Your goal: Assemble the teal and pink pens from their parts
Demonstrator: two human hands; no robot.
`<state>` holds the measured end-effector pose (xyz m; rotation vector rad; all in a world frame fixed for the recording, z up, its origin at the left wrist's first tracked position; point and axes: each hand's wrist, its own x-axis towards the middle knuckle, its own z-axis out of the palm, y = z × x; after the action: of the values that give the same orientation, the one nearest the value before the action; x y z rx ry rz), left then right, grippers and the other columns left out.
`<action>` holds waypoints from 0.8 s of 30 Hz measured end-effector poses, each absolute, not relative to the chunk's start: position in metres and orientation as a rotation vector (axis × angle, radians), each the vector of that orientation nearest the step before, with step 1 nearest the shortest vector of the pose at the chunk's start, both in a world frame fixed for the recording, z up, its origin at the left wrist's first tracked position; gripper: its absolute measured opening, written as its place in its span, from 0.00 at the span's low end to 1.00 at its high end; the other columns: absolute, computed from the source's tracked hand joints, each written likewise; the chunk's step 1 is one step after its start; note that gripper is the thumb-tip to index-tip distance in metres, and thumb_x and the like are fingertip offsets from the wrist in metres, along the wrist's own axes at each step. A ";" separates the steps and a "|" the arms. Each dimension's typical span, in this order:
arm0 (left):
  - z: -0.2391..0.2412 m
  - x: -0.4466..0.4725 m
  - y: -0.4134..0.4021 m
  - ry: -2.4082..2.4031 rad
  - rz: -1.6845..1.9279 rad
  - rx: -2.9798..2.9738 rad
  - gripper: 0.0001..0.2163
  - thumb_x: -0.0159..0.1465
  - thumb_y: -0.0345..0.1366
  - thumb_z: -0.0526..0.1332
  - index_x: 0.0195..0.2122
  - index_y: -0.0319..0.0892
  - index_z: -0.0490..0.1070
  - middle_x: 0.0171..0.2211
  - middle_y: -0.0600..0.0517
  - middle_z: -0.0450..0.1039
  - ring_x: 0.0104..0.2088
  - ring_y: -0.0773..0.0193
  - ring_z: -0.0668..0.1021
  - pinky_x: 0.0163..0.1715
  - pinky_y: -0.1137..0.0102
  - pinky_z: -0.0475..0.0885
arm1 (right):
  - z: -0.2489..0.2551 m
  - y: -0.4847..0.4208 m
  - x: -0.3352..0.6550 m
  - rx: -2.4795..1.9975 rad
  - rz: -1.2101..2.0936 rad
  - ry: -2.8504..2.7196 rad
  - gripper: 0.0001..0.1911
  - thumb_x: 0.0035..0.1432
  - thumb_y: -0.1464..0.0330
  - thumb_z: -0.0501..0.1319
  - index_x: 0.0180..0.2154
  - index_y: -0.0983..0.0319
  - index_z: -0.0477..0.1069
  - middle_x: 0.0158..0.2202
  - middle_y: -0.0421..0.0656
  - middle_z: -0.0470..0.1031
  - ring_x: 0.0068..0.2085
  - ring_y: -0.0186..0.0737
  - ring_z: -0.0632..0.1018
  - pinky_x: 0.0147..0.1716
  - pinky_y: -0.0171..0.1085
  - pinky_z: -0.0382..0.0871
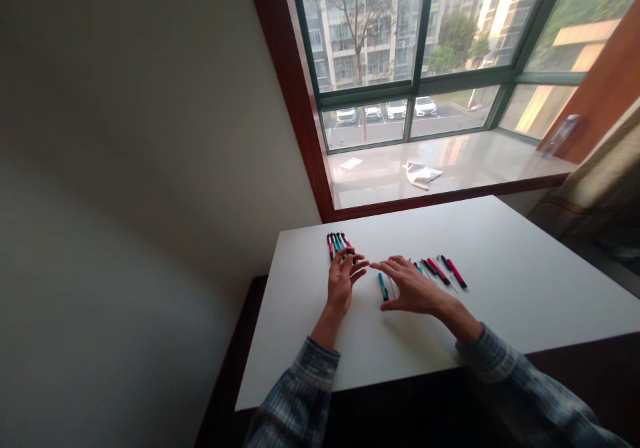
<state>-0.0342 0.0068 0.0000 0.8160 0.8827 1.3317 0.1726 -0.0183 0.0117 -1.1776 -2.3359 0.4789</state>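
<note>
My left hand (341, 281) is raised over the white table, its fingers curled around a small dark pen piece (355, 257) that is mostly hidden. Just behind it lies a row of several pens (336, 240) in red, teal and black, set side by side. My right hand (413, 287) hovers palm down with thumb and fingers apart, holding nothing visible. Under its thumb side rests a teal and black pen barrel (383, 287), beside a thin pale piece. To the right of that hand are loose pen parts, among them a red and black barrel (457, 273) and thin refills.
The white table (525, 281) stands against a wall on the left and a window sill (375, 181) at the back. A crumpled wrapper (423, 175) and a paper piece (351, 163) lie on the sill. A curtain (585, 188) hangs at right.
</note>
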 end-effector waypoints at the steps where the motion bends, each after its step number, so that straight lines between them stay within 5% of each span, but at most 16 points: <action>1: -0.001 -0.035 0.008 0.922 1.341 0.827 0.21 0.60 0.48 0.70 0.49 0.44 0.70 0.40 0.50 0.79 0.38 0.60 0.84 0.40 0.68 0.76 | 0.009 -0.019 0.173 -1.202 0.471 -2.366 0.52 0.44 0.58 0.78 0.68 0.50 0.59 0.59 0.49 0.73 0.62 0.59 0.67 0.59 0.58 0.64; 11: -0.006 -0.037 0.008 0.967 1.182 0.834 0.23 0.52 0.42 0.78 0.44 0.36 0.75 0.39 0.42 0.83 0.37 0.60 0.84 0.45 0.63 0.78 | 0.024 -0.025 0.155 -1.164 0.297 -2.200 0.57 0.49 0.63 0.77 0.72 0.51 0.49 0.59 0.50 0.73 0.59 0.58 0.70 0.58 0.58 0.68; 17: -0.008 -0.038 0.007 0.898 1.067 0.857 0.25 0.50 0.42 0.79 0.45 0.34 0.77 0.40 0.39 0.83 0.37 0.56 0.84 0.46 0.59 0.79 | 0.021 -0.022 0.149 -1.061 0.301 -2.184 0.55 0.50 0.64 0.77 0.71 0.50 0.51 0.61 0.50 0.72 0.58 0.59 0.71 0.56 0.59 0.70; 20: -0.006 -0.038 0.008 0.900 1.158 0.839 0.25 0.48 0.41 0.80 0.43 0.34 0.77 0.39 0.40 0.83 0.36 0.57 0.84 0.45 0.59 0.79 | 0.015 -0.021 0.160 -1.088 0.319 -2.084 0.44 0.54 0.60 0.75 0.67 0.53 0.60 0.59 0.50 0.73 0.59 0.57 0.71 0.57 0.56 0.70; 24: -0.002 -0.038 0.009 0.877 1.263 0.808 0.22 0.48 0.39 0.80 0.41 0.36 0.78 0.38 0.43 0.84 0.38 0.58 0.84 0.48 0.59 0.77 | 0.000 -0.023 0.181 -1.200 0.282 -2.119 0.16 0.57 0.61 0.72 0.47 0.54 0.78 0.50 0.48 0.79 0.53 0.56 0.74 0.53 0.55 0.70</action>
<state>-0.0379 0.0095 -0.0023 0.8076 0.8773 1.2630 0.1809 -0.0230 -0.0004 -1.2002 -2.1185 0.2822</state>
